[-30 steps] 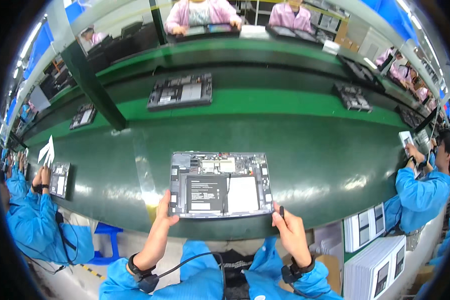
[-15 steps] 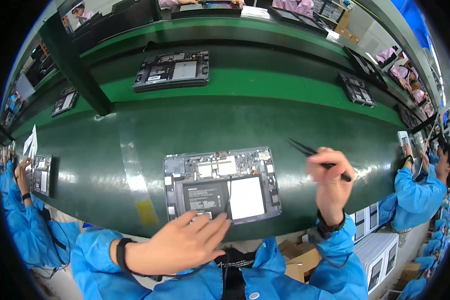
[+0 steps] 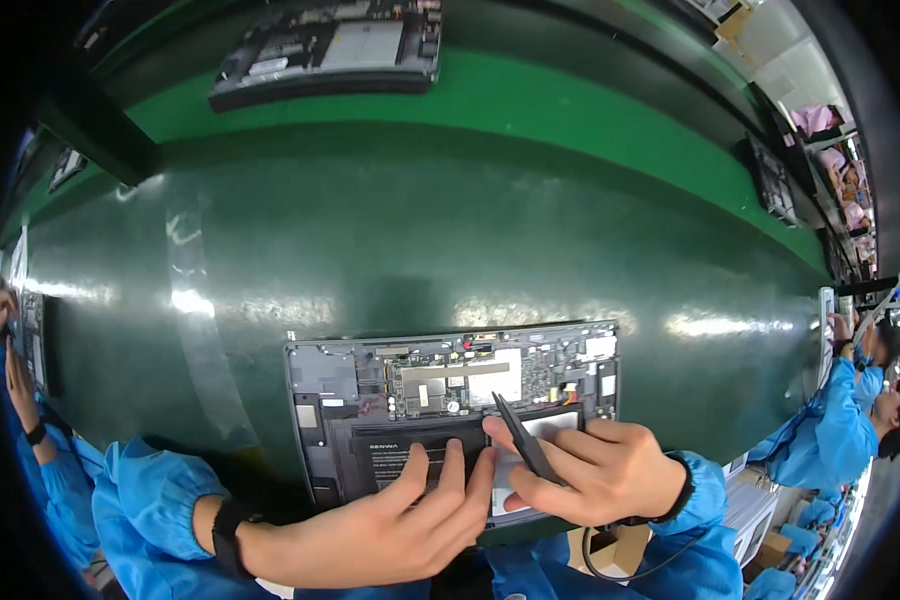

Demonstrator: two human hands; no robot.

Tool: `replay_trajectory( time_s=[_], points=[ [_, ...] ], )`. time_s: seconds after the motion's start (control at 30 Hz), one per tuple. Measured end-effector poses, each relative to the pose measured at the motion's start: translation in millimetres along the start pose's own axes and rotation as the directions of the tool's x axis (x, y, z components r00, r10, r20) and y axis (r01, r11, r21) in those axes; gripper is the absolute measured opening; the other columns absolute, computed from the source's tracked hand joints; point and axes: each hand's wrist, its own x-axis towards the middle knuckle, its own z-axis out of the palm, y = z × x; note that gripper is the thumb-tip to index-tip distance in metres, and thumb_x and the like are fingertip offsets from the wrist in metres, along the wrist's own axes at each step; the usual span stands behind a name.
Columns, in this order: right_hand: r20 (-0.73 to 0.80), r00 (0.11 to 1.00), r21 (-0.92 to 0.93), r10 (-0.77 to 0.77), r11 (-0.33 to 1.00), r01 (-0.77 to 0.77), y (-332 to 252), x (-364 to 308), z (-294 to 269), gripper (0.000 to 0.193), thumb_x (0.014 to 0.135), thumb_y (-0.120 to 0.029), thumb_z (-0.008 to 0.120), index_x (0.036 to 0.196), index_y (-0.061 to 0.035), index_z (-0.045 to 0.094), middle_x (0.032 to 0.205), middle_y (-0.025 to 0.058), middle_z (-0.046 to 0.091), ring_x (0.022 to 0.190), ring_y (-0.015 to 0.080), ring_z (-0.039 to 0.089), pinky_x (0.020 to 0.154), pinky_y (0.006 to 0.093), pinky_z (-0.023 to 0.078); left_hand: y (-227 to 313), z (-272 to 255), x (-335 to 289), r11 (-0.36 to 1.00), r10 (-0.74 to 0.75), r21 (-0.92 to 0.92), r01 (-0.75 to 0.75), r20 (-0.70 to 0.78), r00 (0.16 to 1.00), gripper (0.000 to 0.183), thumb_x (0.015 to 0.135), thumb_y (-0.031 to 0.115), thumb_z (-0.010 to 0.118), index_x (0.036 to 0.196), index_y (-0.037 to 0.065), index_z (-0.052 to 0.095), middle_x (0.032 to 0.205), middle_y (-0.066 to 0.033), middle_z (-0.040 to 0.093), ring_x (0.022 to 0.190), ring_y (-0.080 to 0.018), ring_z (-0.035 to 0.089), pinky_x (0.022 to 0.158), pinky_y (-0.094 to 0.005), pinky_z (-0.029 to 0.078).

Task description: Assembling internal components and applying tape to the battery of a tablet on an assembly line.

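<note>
Now the right hand (image 3: 610, 470) grips black tweezers (image 3: 527, 442), left hand (image 3: 370, 530) spread, over an opened computer (image 3: 332, 374) at six o'clock on the tabletop (image 3: 390, 240), where a slip could scratch its circuit board (image 3: 540, 368).

Blue sleeves (image 3: 155, 510) with gathered cuffs (image 3: 208, 497); black wristbands (image 3: 230, 540) (one per wrist); bare hands (image 3: 370, 535); a dark, looping cable (image 3: 620, 580).
</note>
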Motion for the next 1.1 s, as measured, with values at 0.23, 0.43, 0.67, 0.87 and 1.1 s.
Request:
replay_trajectory(
  time_s=[0.23, 0.43, 0.67, 0.87, 1.1],
  points=[
    [-0.036, 0.999, 0.052, 0.009, 0.999, -0.007, 2.2, 3.8, 14.6, 0.009, 0.086, -0.019, 0.065, 0.088, -0.0210, 0.057, 0.130, 0.0107, 0.071, 0.058, 0.0041, 0.053, 0.050, 0.0154, 0.031, -7.2, 1.5, 0.7, 0.997, 0.040, -0.068, -0.044, -0.060, 0.997, 0.040, 0.099, 0.042, 0.054, 0.108, 0.008, 0.073, 0.117, -0.0055, 0.071, 0.109, -0.0242, 0.064, 0.091, -0.0413, 0.051],
    [-0.133, 0.991, 0.138, 0.022, 0.990, -0.003, 6.2, 0.5, 21.1, 0.024, 0.088, -0.026, 0.074, 0.094, -0.0133, 0.055, 0.105, 0.0179, 0.077, 0.048, 0.0070, 0.051, 0.042, 0.0184, 0.030, -5.0, 9.3, 0.9, 0.990, -0.088, -0.113, 0.081, -0.063, 0.994, 0.040, 0.096, 0.025, 0.048, 0.122, 0.004, 0.069, 0.137, -0.0144, 0.063, 0.125, -0.0288, 0.060, 0.106, -0.0476, 0.047],
    [-0.182, 0.982, 0.069, 0.045, 0.997, -0.033, 2.9, -0.8, 27.3, 0.013, 0.081, -0.018, 0.068, 0.089, -0.0231, 0.059, 0.118, 0.0087, 0.075, 0.054, 0.0040, 0.047, 0.047, 0.0157, 0.026, -20.8, 26.0, -3.7, 0.997, 0.068, -0.029, -0.076, -0.224, 0.972, 0.042, 0.087, 0.031, 0.051, 0.107, 0.000, 0.071, 0.118, -0.0148, 0.071, 0.106, -0.0290, 0.066, 0.090, -0.0413, 0.053],
    [-0.179, 0.981, 0.076, 0.071, 0.995, -0.058, 0.3, -2.1, 28.5, 0.014, 0.081, -0.016, 0.068, 0.086, -0.0229, 0.057, 0.118, 0.0092, 0.075, 0.053, 0.0032, 0.047, 0.047, 0.0150, 0.027, -20.4, 25.5, -2.9, 0.997, 0.069, -0.024, -0.076, -0.228, 0.971, 0.043, 0.085, 0.031, 0.051, 0.105, 0.000, 0.072, 0.117, -0.0143, 0.071, 0.106, -0.0280, 0.067, 0.091, -0.0416, 0.054],
    [-0.191, 0.980, 0.061, 0.050, 0.997, -0.039, -0.7, 1.9, 27.5, 0.014, 0.082, -0.016, 0.067, 0.086, -0.0214, 0.055, 0.118, 0.0096, 0.076, 0.052, 0.0025, 0.048, 0.047, 0.0144, 0.028, -19.2, 19.1, -5.2, 0.998, 0.044, -0.038, -0.053, -0.210, 0.977, 0.043, 0.085, 0.032, 0.052, 0.105, 0.000, 0.073, 0.116, -0.0134, 0.071, 0.105, -0.0273, 0.067, 0.091, -0.0414, 0.053]
  ],
)
